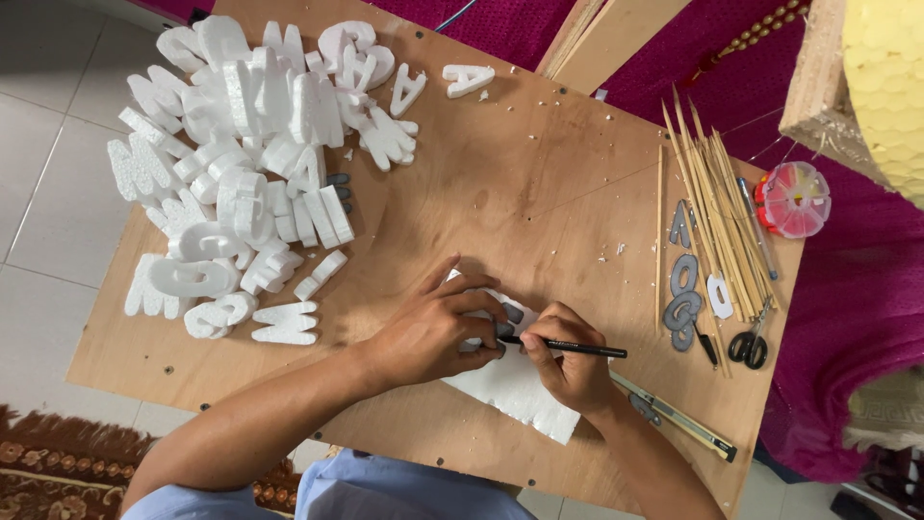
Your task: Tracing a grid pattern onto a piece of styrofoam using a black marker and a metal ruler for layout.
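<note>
A black pen [575,348] is pinched in the right hand [568,364] over a white foam sheet [515,390], where a grey letter template [508,316] is pressed flat under the spread left hand [438,327].

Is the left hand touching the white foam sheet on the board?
Touching. The head view shows the left hand pressed flat on the white foam sheet, fingers over a grey template, with no gap visible.
</note>
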